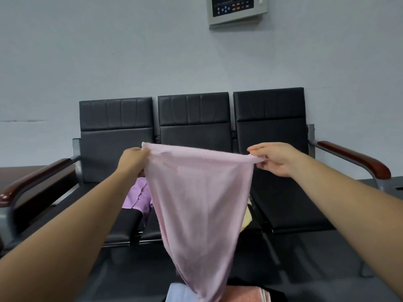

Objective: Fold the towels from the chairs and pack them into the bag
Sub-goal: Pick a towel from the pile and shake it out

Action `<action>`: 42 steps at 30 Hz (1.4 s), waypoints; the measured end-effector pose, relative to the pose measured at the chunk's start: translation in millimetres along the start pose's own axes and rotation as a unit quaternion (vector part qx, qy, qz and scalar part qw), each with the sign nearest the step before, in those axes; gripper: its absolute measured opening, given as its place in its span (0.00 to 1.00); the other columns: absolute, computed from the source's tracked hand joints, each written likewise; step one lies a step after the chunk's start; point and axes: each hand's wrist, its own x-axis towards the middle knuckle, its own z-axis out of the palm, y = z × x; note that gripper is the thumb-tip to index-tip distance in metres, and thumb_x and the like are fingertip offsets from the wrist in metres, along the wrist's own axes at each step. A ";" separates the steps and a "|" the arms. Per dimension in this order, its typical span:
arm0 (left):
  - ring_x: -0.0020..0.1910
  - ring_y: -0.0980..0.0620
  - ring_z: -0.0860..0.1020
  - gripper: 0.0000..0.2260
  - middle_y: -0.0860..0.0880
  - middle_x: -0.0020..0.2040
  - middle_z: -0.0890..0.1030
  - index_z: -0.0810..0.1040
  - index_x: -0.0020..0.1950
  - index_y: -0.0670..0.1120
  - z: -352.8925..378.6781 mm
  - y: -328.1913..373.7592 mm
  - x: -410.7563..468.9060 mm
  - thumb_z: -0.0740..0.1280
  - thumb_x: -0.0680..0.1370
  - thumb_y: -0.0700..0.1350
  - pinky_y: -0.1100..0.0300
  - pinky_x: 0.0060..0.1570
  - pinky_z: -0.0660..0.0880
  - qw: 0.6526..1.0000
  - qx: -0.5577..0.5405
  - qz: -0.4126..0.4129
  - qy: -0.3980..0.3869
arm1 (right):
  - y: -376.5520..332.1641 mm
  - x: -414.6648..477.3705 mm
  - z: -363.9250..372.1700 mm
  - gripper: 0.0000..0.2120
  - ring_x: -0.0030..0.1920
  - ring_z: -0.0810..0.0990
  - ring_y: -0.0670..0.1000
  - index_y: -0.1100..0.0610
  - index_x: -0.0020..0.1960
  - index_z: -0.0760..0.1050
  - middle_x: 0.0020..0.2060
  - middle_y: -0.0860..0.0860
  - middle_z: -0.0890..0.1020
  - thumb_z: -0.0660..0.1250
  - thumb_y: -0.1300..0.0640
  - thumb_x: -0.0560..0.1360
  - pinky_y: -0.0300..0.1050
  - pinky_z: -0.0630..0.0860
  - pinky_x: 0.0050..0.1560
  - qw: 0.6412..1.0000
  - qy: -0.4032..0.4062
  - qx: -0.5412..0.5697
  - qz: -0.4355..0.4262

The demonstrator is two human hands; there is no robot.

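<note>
Pink towel [196, 203] hangs before the chairs [194, 118], stretched by its top edge between both hands, its lower end narrowing. The left hand [133, 160] grips one corner in curled fingers; the right hand [274, 159] pinches the other between thumb and fingertips. A purple towel [137, 197] and a yellow towel [247, 216] lie on the seats behind it

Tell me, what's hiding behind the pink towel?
A purple cloth peeks out left of the pink towel and something yellow right of it, both on the black seats. The rest is covered.
</note>
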 end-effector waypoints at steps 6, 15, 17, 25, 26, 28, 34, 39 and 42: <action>0.37 0.47 0.71 0.15 0.47 0.39 0.73 0.75 0.49 0.41 -3.3 -14.5 7.9 0.59 0.82 0.53 0.57 0.35 0.65 0.997 0.025 -0.061 0.050 | 2.4 0.6 6.5 0.12 0.54 0.83 0.50 0.64 0.55 0.84 0.53 0.56 0.85 0.76 0.67 0.72 0.38 0.77 0.49 0.977 -0.107 -0.182 -0.027; 0.40 0.47 0.69 0.11 0.45 0.40 0.71 0.79 0.43 0.44 -6.5 -36.0 4.2 0.66 0.80 0.50 0.56 0.41 0.66 0.999 0.024 -0.014 0.039 | 27.1 6.5 27.4 0.07 0.43 0.79 0.48 0.54 0.45 0.80 0.43 0.48 0.81 0.68 0.66 0.77 0.36 0.72 0.38 0.772 -0.073 -0.607 -0.171; 0.40 0.47 0.68 0.10 0.45 0.40 0.71 0.79 0.45 0.43 -7.5 -35.3 3.9 0.66 0.78 0.50 0.55 0.41 0.66 0.999 0.005 -0.004 0.041 | 30.0 8.6 26.0 0.06 0.39 0.80 0.49 0.57 0.43 0.81 0.39 0.50 0.82 0.69 0.65 0.76 0.38 0.74 0.38 0.838 -0.075 -0.515 -0.161; 0.32 0.49 0.67 0.09 0.47 0.35 0.70 0.76 0.44 0.42 -5.8 -42.2 8.0 0.65 0.81 0.45 0.57 0.34 0.65 0.999 0.018 0.006 0.039 | 38.0 12.6 33.2 0.09 0.28 0.67 0.49 0.62 0.49 0.77 0.31 0.54 0.73 0.58 0.69 0.78 0.42 0.68 0.29 0.990 -0.031 -0.096 0.100; 0.30 0.49 0.66 0.09 0.46 0.34 0.68 0.75 0.43 0.42 -5.0 -43.7 8.6 0.65 0.81 0.44 0.58 0.33 0.64 0.999 0.018 0.001 0.034 | 38.6 12.0 34.3 0.07 0.29 0.70 0.50 0.63 0.51 0.78 0.32 0.54 0.73 0.62 0.67 0.79 0.43 0.72 0.32 0.989 -0.054 -0.097 0.096; 0.28 0.49 0.65 0.07 0.46 0.33 0.68 0.76 0.44 0.41 -2.0 -45.6 8.4 0.65 0.81 0.41 0.59 0.31 0.64 1.000 -0.017 -0.014 0.018 | 37.8 8.9 34.8 0.08 0.33 0.76 0.50 0.65 0.51 0.80 0.34 0.55 0.76 0.69 0.59 0.80 0.45 0.77 0.41 0.985 -0.127 -0.078 0.084; 0.32 0.52 0.76 0.05 0.45 0.38 0.78 0.81 0.50 0.40 8.2 -29.9 -8.9 0.66 0.81 0.34 0.64 0.36 0.77 0.971 -0.155 0.012 -0.179 | 35.0 7.5 42.2 0.03 0.34 0.78 0.46 0.59 0.46 0.86 0.38 0.51 0.84 0.76 0.62 0.73 0.38 0.73 0.34 0.895 -0.074 -0.420 -0.130; 0.51 0.47 0.85 0.08 0.43 0.50 0.86 0.79 0.59 0.38 15.4 -8.9 -26.3 0.65 0.81 0.32 0.59 0.55 0.81 0.939 -0.106 0.090 -0.314 | 31.9 7.6 45.9 0.03 0.34 0.75 0.45 0.56 0.47 0.84 0.36 0.48 0.80 0.74 0.57 0.77 0.38 0.72 0.35 0.938 -0.016 -0.314 -0.145; 0.51 0.44 0.84 0.09 0.38 0.50 0.85 0.80 0.57 0.35 22.4 1.7 -35.1 0.69 0.80 0.39 0.56 0.57 0.81 0.940 -0.037 0.145 -0.306 | 29.4 8.9 50.0 0.02 0.36 0.75 0.49 0.55 0.48 0.83 0.40 0.50 0.80 0.73 0.57 0.77 0.43 0.75 0.36 0.961 0.024 -0.242 -0.131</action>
